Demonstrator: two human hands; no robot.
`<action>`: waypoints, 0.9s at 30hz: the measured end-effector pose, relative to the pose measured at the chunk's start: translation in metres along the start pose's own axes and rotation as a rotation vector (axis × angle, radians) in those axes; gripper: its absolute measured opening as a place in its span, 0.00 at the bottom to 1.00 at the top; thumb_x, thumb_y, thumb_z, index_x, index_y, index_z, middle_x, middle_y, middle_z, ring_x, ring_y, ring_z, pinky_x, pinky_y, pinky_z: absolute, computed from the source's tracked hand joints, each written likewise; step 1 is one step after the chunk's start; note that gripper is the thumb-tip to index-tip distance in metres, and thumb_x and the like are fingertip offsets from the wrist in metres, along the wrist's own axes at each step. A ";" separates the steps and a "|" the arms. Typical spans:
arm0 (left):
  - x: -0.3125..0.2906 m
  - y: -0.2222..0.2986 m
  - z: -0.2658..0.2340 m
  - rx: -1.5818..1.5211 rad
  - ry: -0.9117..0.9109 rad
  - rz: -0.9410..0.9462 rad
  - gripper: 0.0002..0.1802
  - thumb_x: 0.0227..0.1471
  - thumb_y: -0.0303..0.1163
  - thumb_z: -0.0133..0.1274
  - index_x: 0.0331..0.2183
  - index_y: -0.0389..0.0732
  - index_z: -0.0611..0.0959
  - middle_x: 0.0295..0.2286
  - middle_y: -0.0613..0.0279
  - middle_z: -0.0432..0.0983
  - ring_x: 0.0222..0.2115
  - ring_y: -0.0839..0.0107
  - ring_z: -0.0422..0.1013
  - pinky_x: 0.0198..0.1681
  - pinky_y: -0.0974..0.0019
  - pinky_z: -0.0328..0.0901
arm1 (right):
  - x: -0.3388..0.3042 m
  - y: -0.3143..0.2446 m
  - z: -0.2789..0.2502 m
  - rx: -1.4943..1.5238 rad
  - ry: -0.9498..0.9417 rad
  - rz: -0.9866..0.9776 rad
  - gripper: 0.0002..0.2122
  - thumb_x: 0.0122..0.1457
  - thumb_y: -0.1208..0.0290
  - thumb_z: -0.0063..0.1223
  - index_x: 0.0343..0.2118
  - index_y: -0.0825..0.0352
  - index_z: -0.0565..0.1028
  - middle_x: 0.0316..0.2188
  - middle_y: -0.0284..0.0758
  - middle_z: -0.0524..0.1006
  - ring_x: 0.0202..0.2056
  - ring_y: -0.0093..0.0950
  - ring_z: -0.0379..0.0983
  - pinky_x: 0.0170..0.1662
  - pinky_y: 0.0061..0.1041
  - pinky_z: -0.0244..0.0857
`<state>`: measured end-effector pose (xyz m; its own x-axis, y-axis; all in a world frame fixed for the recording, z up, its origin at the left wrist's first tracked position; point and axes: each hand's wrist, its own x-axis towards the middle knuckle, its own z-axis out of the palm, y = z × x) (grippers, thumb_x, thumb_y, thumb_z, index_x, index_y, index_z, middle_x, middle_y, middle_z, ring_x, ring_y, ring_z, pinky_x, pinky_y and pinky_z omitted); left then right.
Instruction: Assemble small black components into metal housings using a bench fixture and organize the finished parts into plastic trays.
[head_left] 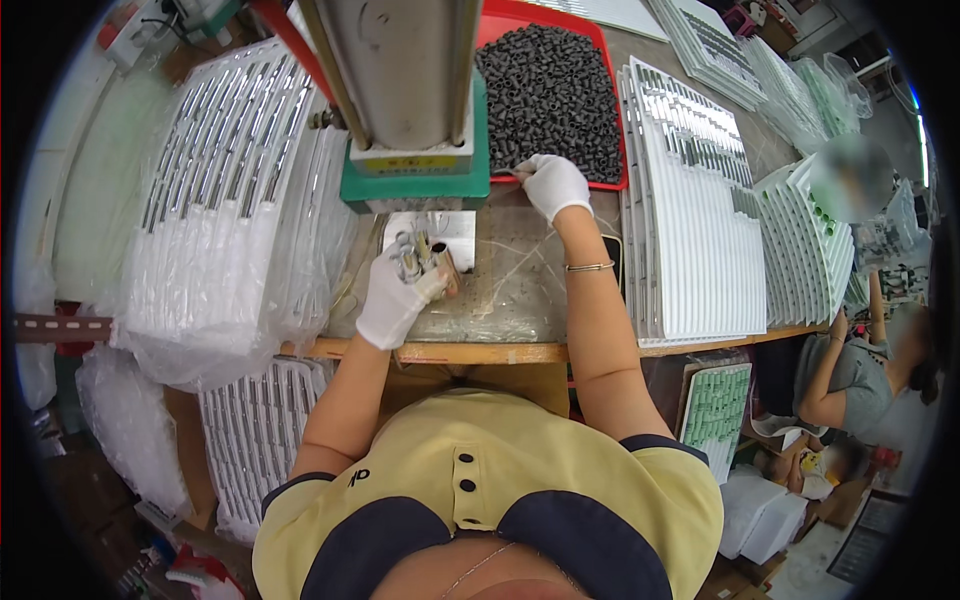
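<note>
My left hand (393, 300), in a white glove with bare fingertips, is closed around several short shiny metal tubes (412, 252). One tube's dark open end faces up. The hand is low over the bench, in front of the press (415, 180) with its green block and grey cylinder. My right hand (557, 188), also gloved in white, is at the near edge of a red tray (624, 150) heaped with small black tubular pieces (550, 95). Its fingers are pinched together; what lies between them is too small to make out. A bright metal plate (458, 228) sits under the press.
Left of the press lean white racks of metal tubes (225, 130) in clear plastic. White ribbed trays (695, 220) stand at the right, beside a dark phone-like object (612, 262). A wooden edge (480, 352) borders the bench. Another person (860, 370) sits at far right.
</note>
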<state>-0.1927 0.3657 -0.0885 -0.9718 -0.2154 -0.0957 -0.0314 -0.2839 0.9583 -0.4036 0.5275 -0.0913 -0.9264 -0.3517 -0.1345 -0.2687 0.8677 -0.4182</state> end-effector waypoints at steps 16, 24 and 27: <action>0.014 -0.004 0.050 0.818 0.014 0.530 0.12 0.36 0.26 0.64 0.27 0.38 0.79 0.21 0.62 0.75 0.20 0.73 0.69 0.26 0.71 0.64 | -0.165 -0.030 -0.073 -0.275 0.227 -0.413 0.05 0.46 0.74 0.56 0.28 0.61 0.78 0.25 0.34 0.75 0.28 0.34 0.72 0.31 0.30 0.67; 0.002 -0.017 0.056 -0.008 -0.137 -0.028 0.10 0.39 0.25 0.61 0.27 0.38 0.76 0.22 0.69 0.73 0.23 0.83 0.68 0.26 0.75 0.64 | -0.169 0.081 -0.127 0.376 0.399 -0.017 0.07 0.53 0.79 0.51 0.35 0.68 0.76 0.30 0.33 0.79 0.30 0.26 0.73 0.37 0.23 0.68; 0.003 -0.024 0.047 0.213 -0.166 -0.003 0.12 0.40 0.25 0.60 0.30 0.37 0.75 0.23 0.66 0.73 0.23 0.80 0.69 0.26 0.75 0.65 | -0.117 0.171 -0.155 0.217 0.529 0.309 0.12 0.55 0.69 0.50 0.40 0.69 0.75 0.35 0.44 0.77 0.38 0.37 0.74 0.42 0.29 0.66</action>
<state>-0.2054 0.4156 -0.0993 -0.9961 -0.0535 -0.0697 -0.0654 -0.0771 0.9949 -0.3816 0.7717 -0.0080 -0.9722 0.1716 0.1595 0.0394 0.7908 -0.6107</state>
